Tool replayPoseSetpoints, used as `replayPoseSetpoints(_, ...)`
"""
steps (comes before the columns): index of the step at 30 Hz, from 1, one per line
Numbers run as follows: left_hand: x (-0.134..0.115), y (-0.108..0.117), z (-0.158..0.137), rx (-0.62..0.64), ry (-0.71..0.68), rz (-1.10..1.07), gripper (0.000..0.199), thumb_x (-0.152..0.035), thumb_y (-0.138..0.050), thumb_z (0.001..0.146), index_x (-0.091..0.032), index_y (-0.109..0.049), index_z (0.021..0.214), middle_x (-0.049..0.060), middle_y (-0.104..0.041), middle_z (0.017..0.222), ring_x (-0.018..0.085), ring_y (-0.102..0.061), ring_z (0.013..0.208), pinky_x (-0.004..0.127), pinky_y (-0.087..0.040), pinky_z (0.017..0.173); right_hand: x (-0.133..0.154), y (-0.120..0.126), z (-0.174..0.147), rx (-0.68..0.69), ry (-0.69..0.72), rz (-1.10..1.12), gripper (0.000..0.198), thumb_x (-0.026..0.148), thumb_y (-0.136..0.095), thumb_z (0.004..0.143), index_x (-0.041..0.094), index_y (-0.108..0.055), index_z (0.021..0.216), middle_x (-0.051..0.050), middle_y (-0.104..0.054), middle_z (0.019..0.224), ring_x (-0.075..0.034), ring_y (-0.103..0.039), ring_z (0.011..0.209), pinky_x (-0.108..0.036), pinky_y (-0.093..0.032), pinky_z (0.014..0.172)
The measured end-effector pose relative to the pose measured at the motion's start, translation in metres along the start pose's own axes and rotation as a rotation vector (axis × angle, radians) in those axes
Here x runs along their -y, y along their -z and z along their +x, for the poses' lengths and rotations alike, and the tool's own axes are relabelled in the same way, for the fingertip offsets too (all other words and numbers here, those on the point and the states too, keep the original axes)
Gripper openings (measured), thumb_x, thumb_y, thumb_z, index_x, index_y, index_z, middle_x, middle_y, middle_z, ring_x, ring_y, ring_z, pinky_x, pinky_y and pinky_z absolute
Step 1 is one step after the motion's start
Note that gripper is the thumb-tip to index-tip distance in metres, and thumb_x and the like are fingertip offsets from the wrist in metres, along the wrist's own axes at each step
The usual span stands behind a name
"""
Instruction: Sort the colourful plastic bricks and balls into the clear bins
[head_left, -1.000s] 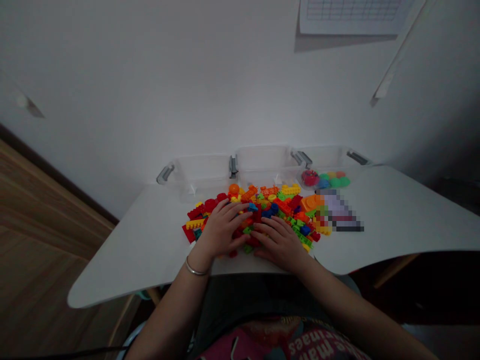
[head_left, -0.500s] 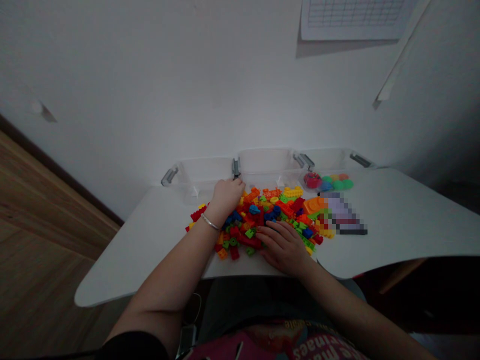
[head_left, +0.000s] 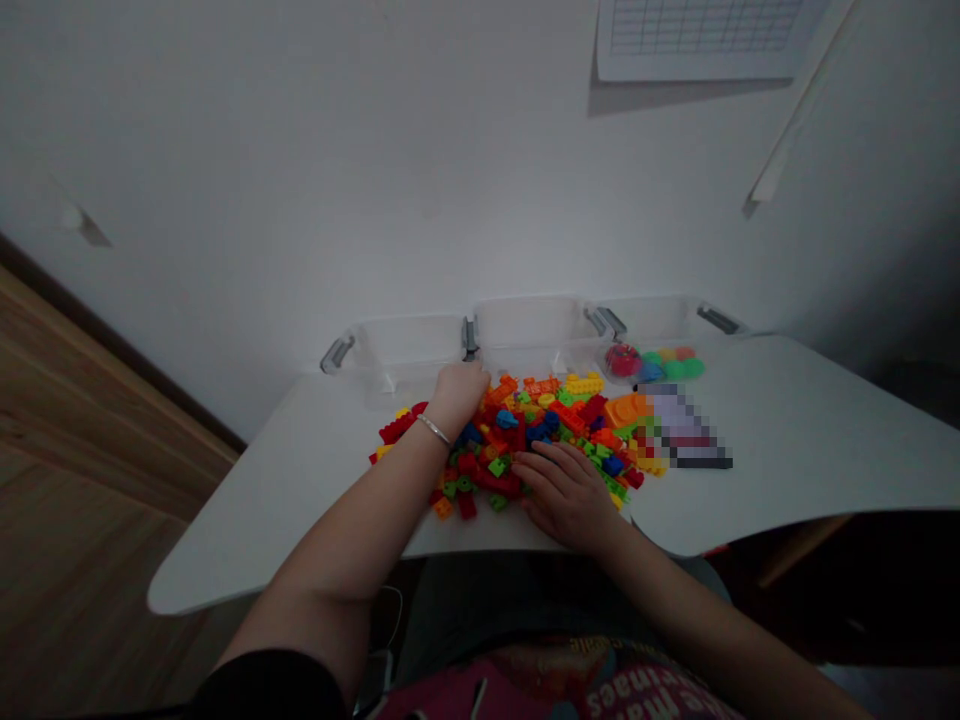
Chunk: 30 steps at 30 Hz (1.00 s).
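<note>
A heap of coloured toy building bricks [head_left: 495, 490], mostly red, orange, green, blue and yellow, is spread on the white table. My left hand [head_left: 461, 392] reaches over the back left of the heap, close to the clear bins. Its fingers point away and down, hidden behind the back of the hand, so what they touch does not show. Flat at the front right edge of the heap lies my right hand [head_left: 571, 495], fingers stretched and slightly apart, with the fingertips against the bricks. I see nothing held in it.
Along the wall stand a left clear bin [head_left: 409, 345], a middle clear bin [head_left: 532, 325] and a right clear bin [head_left: 652, 318], with grey latches. The right one holds coloured round pieces [head_left: 667, 365]. A pixelated flat object [head_left: 686, 430] lies right of the heap on the table [head_left: 810, 430].
My left hand has shifted slightly right, and its fingers have dipped out of sight behind the hand. My right hand stays in place.
</note>
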<state>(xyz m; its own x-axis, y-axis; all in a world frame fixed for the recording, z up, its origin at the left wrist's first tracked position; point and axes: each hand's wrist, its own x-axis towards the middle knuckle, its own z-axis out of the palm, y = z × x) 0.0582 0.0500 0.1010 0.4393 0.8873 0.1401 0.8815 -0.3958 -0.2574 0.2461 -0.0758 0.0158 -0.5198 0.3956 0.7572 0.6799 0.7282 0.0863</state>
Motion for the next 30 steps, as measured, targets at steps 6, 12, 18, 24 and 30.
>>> replayPoseSetpoints(6,0.006,0.018,-0.021,-0.137,0.022,-0.031,0.028,-0.011,-0.044,0.092,-0.015,-0.063,0.112,0.015,-0.066,0.109,0.027,-0.069,0.092,0.036,-0.055,0.073,-0.001,-0.004,-0.002,-0.001,-0.028,-0.012,0.03,0.03,-0.056,0.089,0.023,-0.062,0.118,-0.004,-0.069,0.119,-0.024,-0.057,0.117,-0.042,-0.042,0.101)
replayPoseSetpoints(12,-0.002,0.016,-0.063,-0.434,0.179,-0.581,0.045,-0.032,-0.061,0.087,-0.02,-0.049,0.129,0.01,-0.066,0.117,0.023,-0.065,0.103,0.038,-0.053,0.089,0.001,-0.002,0.0,-0.03,-0.086,0.019,0.039,0.027,-0.057,0.088,0.023,-0.056,0.127,-0.007,-0.067,0.123,-0.025,-0.055,0.12,-0.044,-0.043,0.101)
replayPoseSetpoints(18,-0.039,-0.006,-0.103,-0.409,0.188,-1.092,0.039,-0.038,-0.064,0.083,-0.021,-0.052,0.115,0.008,-0.068,0.108,0.02,-0.067,0.099,0.037,-0.055,0.087,-0.001,-0.002,0.009,-0.118,-0.178,0.082,0.047,0.027,-0.059,0.088,0.023,-0.049,0.133,-0.013,-0.061,0.128,-0.027,-0.058,0.116,-0.046,-0.05,0.094)
replayPoseSetpoints(24,-0.058,-0.009,-0.112,-0.371,0.132,-0.979,0.042,-0.038,-0.067,0.08,-0.021,-0.052,0.116,0.008,-0.067,0.109,0.025,-0.064,0.107,0.046,-0.051,0.095,-0.001,-0.005,0.02,-0.07,-0.159,0.205,0.045,0.023,-0.057,0.09,0.027,-0.052,0.134,-0.01,-0.063,0.126,-0.023,-0.06,0.115,-0.041,-0.051,0.095)
replayPoseSetpoints(30,-0.047,-0.01,-0.118,-0.462,0.059,-0.657,0.041,-0.037,-0.059,0.086,-0.018,-0.054,0.122,0.012,-0.061,0.125,0.03,-0.049,0.125,0.05,-0.04,0.108,-0.004,-0.008,0.02,-0.06,-0.277,0.343,0.042,0.021,-0.058,0.087,0.025,-0.052,0.129,-0.009,-0.066,0.12,-0.023,-0.062,0.112,-0.042,-0.053,0.095)
